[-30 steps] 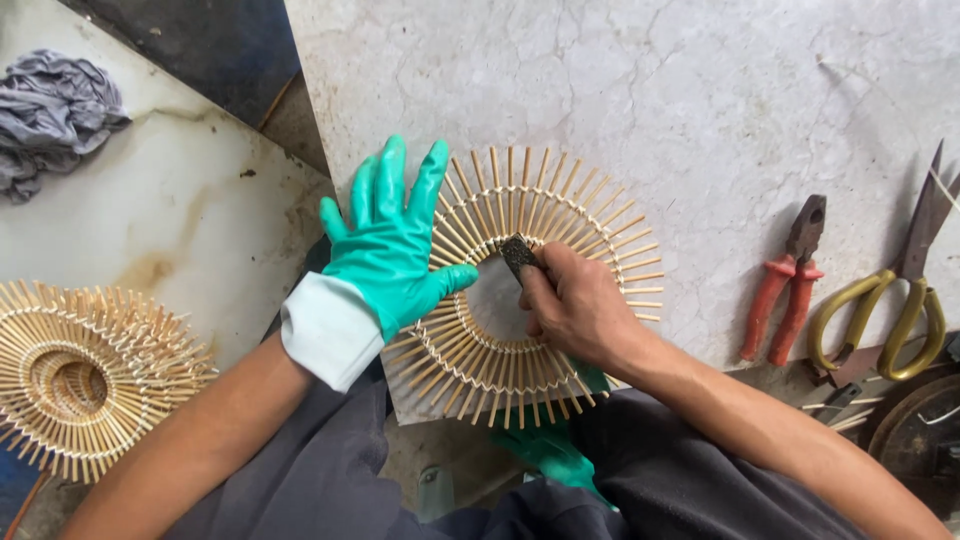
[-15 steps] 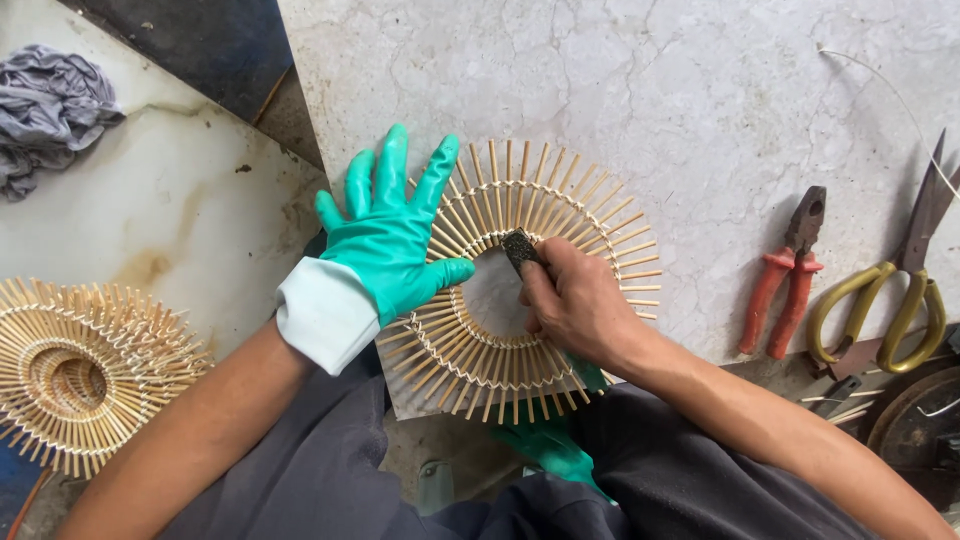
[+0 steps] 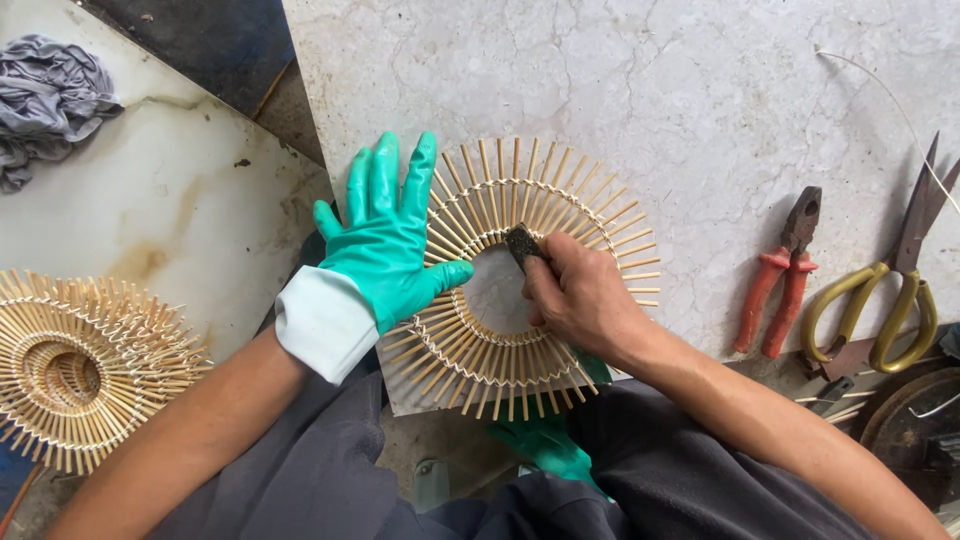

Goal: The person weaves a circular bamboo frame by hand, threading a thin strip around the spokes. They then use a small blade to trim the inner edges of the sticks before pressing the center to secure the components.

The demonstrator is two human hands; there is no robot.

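Note:
A round ring of bamboo sticks bound with pale cord (image 3: 560,205) lies flat on a grey stone slab (image 3: 650,90). My left hand (image 3: 385,240), in a green rubber glove with a white cuff, presses flat on the ring's left side with its fingers spread. My bare right hand (image 3: 580,295) grips a small dark tool (image 3: 520,243) and holds its tip at the inner edge of the ring, near the central hole.
Red-handled pliers (image 3: 780,275) and yellow-handled shears (image 3: 890,300) lie on the slab at the right. A stack of similar stick rings (image 3: 85,365) sits at the left. A grey rag (image 3: 45,100) lies at the top left. Another green glove (image 3: 545,445) rests on my lap.
My right hand with the dark tool has shifted slightly along the ring's inner edge. My left hand stays pressed on the ring.

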